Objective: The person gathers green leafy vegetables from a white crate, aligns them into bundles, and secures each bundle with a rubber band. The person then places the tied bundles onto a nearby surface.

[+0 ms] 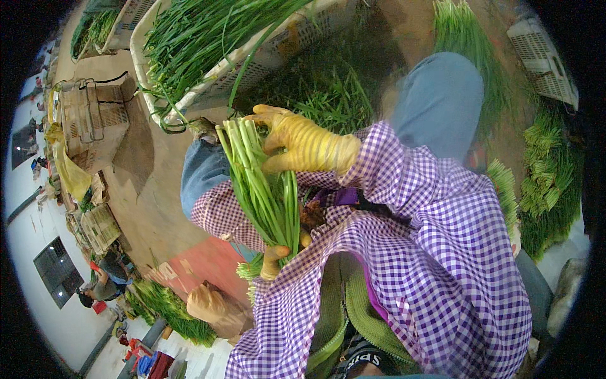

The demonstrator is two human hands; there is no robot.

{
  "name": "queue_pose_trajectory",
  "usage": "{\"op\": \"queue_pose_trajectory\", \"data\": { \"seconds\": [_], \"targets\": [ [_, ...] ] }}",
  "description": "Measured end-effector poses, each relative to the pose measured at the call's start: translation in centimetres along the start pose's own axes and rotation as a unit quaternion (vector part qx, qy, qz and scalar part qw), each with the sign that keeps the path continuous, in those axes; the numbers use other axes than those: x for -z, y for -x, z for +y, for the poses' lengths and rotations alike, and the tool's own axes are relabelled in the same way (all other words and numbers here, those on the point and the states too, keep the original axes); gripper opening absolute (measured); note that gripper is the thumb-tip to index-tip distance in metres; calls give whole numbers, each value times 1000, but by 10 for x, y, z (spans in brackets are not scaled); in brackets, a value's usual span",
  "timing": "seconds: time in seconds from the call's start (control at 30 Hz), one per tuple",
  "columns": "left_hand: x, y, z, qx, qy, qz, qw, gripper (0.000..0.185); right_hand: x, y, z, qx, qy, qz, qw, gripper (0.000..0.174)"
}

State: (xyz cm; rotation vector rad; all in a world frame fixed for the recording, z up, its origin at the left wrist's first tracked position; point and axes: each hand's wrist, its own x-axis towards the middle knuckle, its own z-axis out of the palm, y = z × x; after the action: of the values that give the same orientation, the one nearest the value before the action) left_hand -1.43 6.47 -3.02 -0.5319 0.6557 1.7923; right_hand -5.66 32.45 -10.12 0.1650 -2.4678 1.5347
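Observation:
A bundle of garlic chives [258,182] stands tilted in front of my body, its pale cut ends towards the top. My left hand [276,261], in a yellowish glove, grips the bundle low down; the sleeve and the leaves hide most of that hand. Beside the cut ends is my right hand [307,144], in a yellow ribbed glove. Its fingers are spread, and the fingertips touch or nearly touch the stems. More cut stem ends [250,271] show next to my left hand.
A white plastic crate [213,76] full of long chives stands ahead, with loose leaves [341,94] on the floor beside it. Stacked bundles [544,170] and a white basket [539,59] lie at the right. Left are a crate [94,123], a red mat [203,265] and a distant person [106,279].

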Motion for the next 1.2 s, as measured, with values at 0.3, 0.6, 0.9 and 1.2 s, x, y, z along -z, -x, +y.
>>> {"op": "queue_pose_trajectory", "data": {
  "seconds": [0.3,0.6,0.9,1.2],
  "targets": [
    [-14,-5,-19,-34,42,28,998,63,-7,21,20,-212,-354,124,902,40],
    [-2,-7,-20,-22,27,15,999,66,23,-9,25,-315,-622,143,703,35],
    [1,-2,9,-17,-179,47,983,60,148,-25,67,-238,591,34,770,51],
    [-12,-8,19,-23,-327,69,942,57,51,-2,-11,57,304,17,951,69]
  ]
}}
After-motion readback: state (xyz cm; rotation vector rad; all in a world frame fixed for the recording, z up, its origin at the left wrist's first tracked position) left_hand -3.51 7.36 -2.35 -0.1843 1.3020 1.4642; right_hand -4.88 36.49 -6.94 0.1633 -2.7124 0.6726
